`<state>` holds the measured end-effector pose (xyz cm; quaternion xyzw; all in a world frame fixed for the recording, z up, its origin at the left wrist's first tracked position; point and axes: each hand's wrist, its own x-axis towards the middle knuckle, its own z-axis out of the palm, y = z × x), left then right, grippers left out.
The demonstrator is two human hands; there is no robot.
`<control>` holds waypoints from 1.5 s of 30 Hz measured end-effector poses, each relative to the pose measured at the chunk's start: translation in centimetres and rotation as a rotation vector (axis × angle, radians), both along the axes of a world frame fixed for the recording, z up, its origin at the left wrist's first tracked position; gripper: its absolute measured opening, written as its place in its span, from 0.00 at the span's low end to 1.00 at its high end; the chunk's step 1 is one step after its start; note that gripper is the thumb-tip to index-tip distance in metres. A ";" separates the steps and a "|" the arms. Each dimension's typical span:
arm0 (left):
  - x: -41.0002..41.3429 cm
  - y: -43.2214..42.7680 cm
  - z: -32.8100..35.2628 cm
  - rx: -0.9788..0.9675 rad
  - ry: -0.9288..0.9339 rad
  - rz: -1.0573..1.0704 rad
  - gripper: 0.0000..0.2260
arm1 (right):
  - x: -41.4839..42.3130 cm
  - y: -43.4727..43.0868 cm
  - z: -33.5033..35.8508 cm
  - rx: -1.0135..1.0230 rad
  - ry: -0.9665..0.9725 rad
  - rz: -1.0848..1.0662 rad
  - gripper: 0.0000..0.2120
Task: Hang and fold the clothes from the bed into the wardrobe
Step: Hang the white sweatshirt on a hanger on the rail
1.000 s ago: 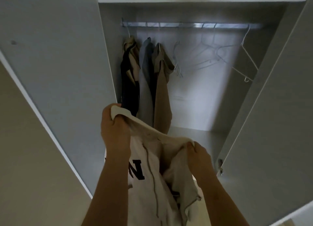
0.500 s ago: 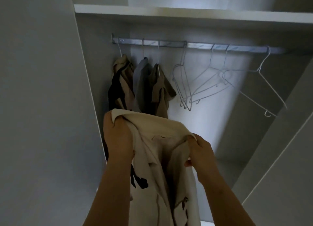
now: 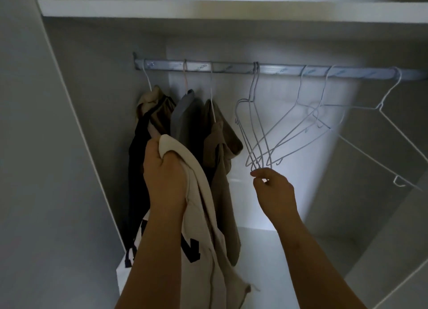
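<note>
From my seat I see my left hand (image 3: 165, 179) raised in front of the hanging clothes, its fingers (image 3: 162, 160) clamped round a bunched edge of the cream shirt with dark block lettering (image 3: 201, 227), which hangs down along that forearm. My right hand (image 3: 274, 192) is up at the lowest corner of the bunch of pale wire hangers (image 3: 254, 132). Its fingertips (image 3: 254, 173) are drawn together and touch the wire, but I cannot tell whether they actually pinch it.

The silver metal rail (image 3: 278, 68) runs under the white top shelf (image 3: 208, 7). Its left end is crowded by a tan-and-black garment (image 3: 148, 128), a grey garment (image 3: 185, 118) and a brown garment (image 3: 220, 134), all close to the wardrobe's left wall (image 3: 97, 123). A lone wire hanger (image 3: 393, 128) hangs tilted at the right end, well apart from the bunch. The open room lies right of the brown garment, behind and below the bare hangers, down to the pale wardrobe floor (image 3: 266, 250).
</note>
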<state>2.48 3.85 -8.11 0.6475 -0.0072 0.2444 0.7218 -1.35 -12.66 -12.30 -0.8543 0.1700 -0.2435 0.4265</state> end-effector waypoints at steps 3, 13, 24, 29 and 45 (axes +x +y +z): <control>1.5 -1.0 0.4 -0.017 -0.006 0.029 0.08 | 3.3 -1.9 1.4 -0.202 -0.084 -0.057 0.12; 4.7 -4.2 0.9 -0.043 0.011 0.091 0.09 | 10.1 -6.8 2.0 -0.324 0.264 0.029 0.30; 5.8 -5.1 -0.3 -0.077 0.017 0.103 0.12 | 11.4 -5.5 1.0 -0.340 -0.087 0.142 0.16; 5.9 -5.0 -0.3 -0.086 0.012 0.097 0.11 | 12.5 -5.5 1.0 -0.306 -0.006 0.136 0.22; 6.1 -4.8 0.0 -0.078 0.042 0.081 0.09 | 13.7 -5.4 2.1 0.754 0.096 0.422 0.23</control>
